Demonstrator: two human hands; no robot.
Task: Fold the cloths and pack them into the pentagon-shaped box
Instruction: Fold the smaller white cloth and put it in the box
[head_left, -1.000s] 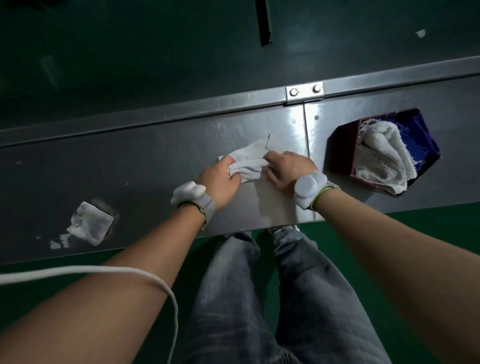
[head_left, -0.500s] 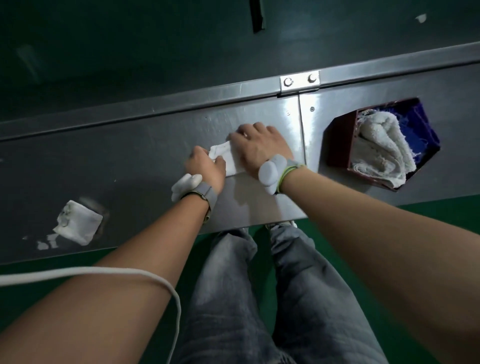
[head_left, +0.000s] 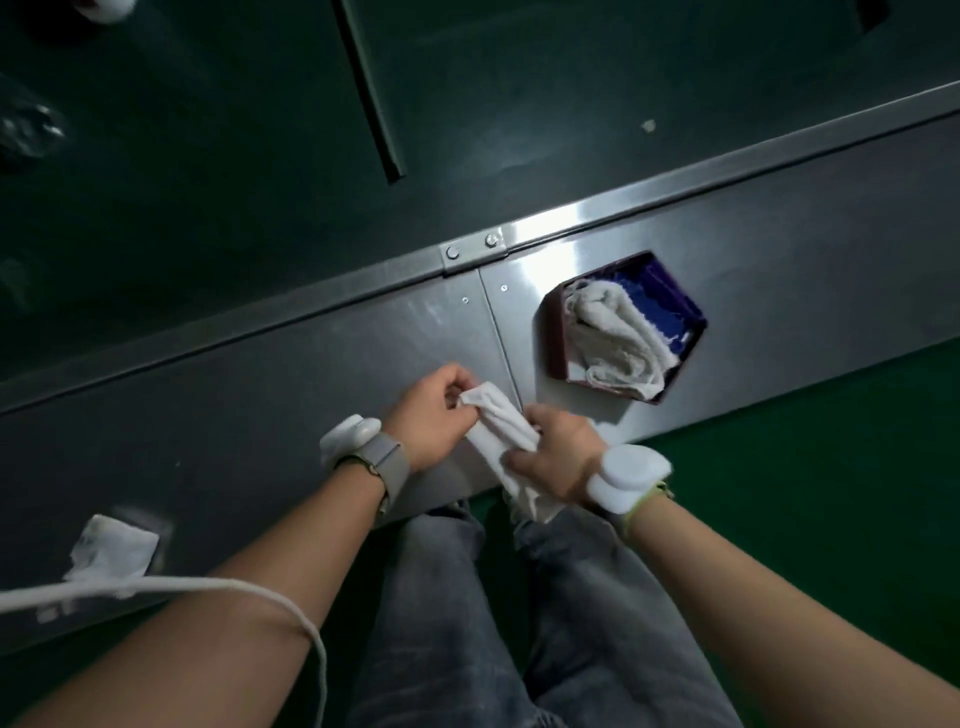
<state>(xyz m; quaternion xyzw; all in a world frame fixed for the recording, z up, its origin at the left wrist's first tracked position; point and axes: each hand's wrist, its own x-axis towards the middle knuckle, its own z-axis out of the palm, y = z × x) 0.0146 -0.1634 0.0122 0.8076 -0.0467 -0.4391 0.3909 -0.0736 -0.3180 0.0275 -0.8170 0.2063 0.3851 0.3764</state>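
A white cloth (head_left: 498, 431) is stretched between both hands just above the near edge of the steel table (head_left: 260, 389). My left hand (head_left: 431, 415) pinches its upper end. My right hand (head_left: 553, 457) grips its middle, and the loose end hangs below past the table edge. The pentagon-shaped box (head_left: 553, 338), dark red outside and blue inside, sits on the table to the right of my hands. A rolled white towel (head_left: 618, 338) lies inside it. Another folded white cloth (head_left: 111, 545) rests on the table at the far left.
A white cable (head_left: 208, 587) crosses my left forearm. The table's raised back rim (head_left: 472, 249) runs diagonally, with dark green floor behind it. Bright green floor lies to the right under the table edge. My legs in grey jeans are below.
The cloth was pressed flat on the table under both hands. Now both hands have lifted it off the surface and pulled it toward the near edge, with one end hanging down.
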